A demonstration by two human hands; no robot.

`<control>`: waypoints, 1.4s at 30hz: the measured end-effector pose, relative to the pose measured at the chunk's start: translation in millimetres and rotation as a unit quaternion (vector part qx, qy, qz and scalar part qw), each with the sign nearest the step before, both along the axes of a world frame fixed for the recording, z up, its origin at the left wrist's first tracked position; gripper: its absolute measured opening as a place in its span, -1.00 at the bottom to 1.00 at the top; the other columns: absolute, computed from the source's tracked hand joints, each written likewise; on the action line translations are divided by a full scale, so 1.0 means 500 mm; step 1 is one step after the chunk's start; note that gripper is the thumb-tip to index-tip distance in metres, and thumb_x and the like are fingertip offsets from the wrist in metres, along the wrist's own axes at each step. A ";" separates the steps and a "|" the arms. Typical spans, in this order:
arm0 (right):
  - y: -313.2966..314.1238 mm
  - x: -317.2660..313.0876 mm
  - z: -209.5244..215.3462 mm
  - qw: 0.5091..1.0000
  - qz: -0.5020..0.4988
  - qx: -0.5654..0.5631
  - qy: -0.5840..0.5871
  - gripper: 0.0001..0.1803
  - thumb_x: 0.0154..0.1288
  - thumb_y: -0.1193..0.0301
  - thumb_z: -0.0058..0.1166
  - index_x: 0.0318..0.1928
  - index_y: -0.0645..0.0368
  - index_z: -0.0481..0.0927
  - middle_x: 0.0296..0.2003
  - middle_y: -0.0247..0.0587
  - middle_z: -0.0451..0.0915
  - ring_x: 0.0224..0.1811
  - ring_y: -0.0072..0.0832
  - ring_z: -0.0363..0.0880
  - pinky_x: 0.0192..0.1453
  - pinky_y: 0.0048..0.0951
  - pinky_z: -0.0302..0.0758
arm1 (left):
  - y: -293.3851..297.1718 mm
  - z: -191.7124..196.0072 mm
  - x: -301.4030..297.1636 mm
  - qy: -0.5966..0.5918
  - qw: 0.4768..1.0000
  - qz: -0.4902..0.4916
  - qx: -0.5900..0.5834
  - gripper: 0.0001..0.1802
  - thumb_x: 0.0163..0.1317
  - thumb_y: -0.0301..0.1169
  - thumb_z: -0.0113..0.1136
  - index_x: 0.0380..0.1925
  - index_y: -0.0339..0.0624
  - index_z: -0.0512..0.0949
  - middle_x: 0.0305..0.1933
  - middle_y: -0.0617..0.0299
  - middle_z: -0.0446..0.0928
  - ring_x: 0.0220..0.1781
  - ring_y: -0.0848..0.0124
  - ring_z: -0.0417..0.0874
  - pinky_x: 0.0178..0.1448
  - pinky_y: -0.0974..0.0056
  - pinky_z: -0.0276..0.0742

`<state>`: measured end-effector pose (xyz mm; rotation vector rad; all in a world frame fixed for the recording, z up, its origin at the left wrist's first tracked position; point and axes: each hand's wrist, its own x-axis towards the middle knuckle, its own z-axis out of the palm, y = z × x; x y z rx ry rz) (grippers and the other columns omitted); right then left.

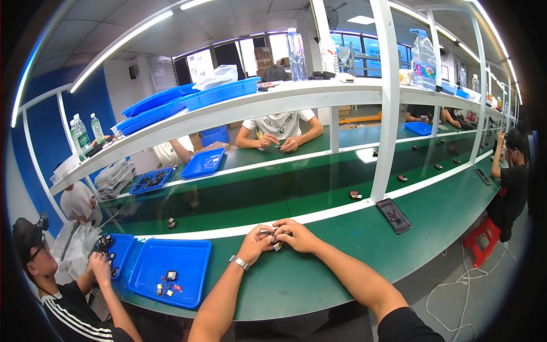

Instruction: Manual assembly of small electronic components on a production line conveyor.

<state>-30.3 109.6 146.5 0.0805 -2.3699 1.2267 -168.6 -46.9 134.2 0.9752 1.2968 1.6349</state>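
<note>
A blue wall [91, 91] stands between 9 and 10 o'clock. Bright windows [200, 64] are at 11 o'clock; a long lamp [122, 49] shines at 10. At 4 o'clock, a red stool [483, 241] is on grey floor [415, 289].

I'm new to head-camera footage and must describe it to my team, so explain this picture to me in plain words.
There is no machine here: these are a person's own bare hands. The picture comes from a wide camera worn on that person's head, looking down, which is why straight edges bend.

The left hand, with a watch on its wrist, and the right hand meet around a small part, too small to identify.

On the green table, a blue tray holding a few little parts lies to the left, and a phone to the right. Other people sit around, such as the one at far left.
</note>
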 end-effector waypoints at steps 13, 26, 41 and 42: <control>-0.001 -0.003 -0.005 0.996 0.009 -0.084 -0.015 -0.83 0.34 0.40 0.09 -0.19 0.24 0.64 0.15 -0.13 0.45 0.09 -0.33 0.48 0.11 -0.33 0.48 | -0.001 0.010 0.007 -0.022 0.999 0.000 -0.035 -0.94 0.41 -0.44 0.04 -0.17 -0.15 0.42 -0.11 0.15 0.62 -0.06 0.30 0.70 -0.02 0.27 0.66; -0.037 0.012 0.016 0.982 -0.123 0.122 0.073 -0.87 0.21 0.38 0.21 -0.29 0.15 0.69 0.05 -0.19 0.51 0.19 -0.22 0.39 0.25 -0.26 0.38 | 0.004 0.010 0.014 -0.034 0.999 0.010 0.005 -0.71 0.44 -0.49 -0.06 0.13 -0.14 0.38 0.02 0.15 0.58 0.02 0.41 0.61 0.09 0.28 0.60; -0.038 -0.005 -0.016 0.989 -0.130 0.028 0.066 -0.86 0.16 0.38 0.26 -0.24 0.06 0.74 -0.01 -0.22 0.56 0.16 -0.25 0.43 0.25 -0.26 0.39 | 0.007 -0.001 0.003 -0.052 0.998 -0.016 0.039 -0.70 0.40 -0.47 0.02 0.11 -0.17 0.38 0.01 0.15 0.57 0.01 0.41 0.63 0.11 0.27 0.60; -0.041 -0.004 -0.013 0.989 -0.130 0.028 0.066 -0.86 0.16 0.38 0.26 -0.24 0.06 0.74 -0.01 -0.22 0.56 0.16 -0.25 0.43 0.25 -0.26 0.39 | 0.007 -0.002 0.001 -0.055 0.997 -0.022 0.043 -0.70 0.40 -0.46 0.03 0.11 -0.16 0.38 0.01 0.15 0.57 0.01 0.41 0.62 0.11 0.27 0.60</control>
